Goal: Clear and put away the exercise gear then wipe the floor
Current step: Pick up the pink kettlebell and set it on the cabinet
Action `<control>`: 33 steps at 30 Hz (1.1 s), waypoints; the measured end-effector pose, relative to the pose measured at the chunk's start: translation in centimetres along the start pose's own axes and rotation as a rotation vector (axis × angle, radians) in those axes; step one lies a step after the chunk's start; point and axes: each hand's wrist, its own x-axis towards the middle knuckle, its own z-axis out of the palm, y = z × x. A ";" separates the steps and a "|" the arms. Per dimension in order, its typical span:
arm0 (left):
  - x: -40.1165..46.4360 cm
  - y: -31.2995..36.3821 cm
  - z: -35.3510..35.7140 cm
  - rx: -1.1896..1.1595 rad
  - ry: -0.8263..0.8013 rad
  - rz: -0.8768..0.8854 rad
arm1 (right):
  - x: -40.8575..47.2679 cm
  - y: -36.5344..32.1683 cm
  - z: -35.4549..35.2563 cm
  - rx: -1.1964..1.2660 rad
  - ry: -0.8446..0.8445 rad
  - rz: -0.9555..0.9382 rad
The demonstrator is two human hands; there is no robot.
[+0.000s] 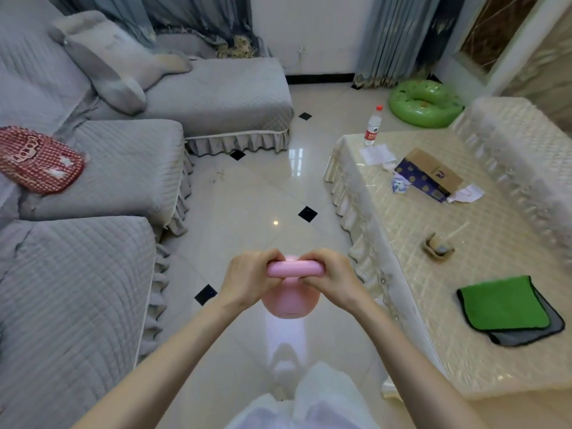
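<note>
A pink kettlebell (291,300) hangs in the air above the glossy tiled floor (263,196), between the sofa and the coffee table. My left hand (247,281) grips the left end of its handle and my right hand (328,280) grips the right end, fingers curled over the bar. The bell's round body shows below my hands, and its reflection lies on the floor beneath. A folded green and grey cloth (507,308) rests on the coffee table at the right.
A grey quilted sofa (93,274) runs along the left with a red cushion (40,161). A coffee table (433,305) with a cream cover stands right, bearing a water bottle (373,126), a cardboard box (430,173) and papers. A green inflatable ring (425,103) lies far right.
</note>
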 end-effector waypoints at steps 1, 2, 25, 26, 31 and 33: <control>1.7 -0.6 -0.1 0.006 0.011 0.023 | 1.6 0.1 -0.4 0.001 0.008 -0.007; 3.3 -1.1 -0.2 0.012 0.023 0.049 | 3.2 0.2 -0.7 0.000 0.016 -0.022; 41.9 -9.2 0.7 0.048 0.280 0.477 | 39.8 7.5 -12.4 -0.282 0.306 -0.414; 43.7 -9.7 0.7 0.049 0.281 0.484 | 41.5 7.8 -12.9 -0.290 0.319 -0.417; 52.6 -12.3 1.0 0.036 0.268 0.531 | 49.6 8.9 -14.3 -0.294 0.365 -0.401; 56.4 -13.6 1.1 0.029 0.251 0.560 | 53.1 9.4 -14.9 -0.285 0.375 -0.392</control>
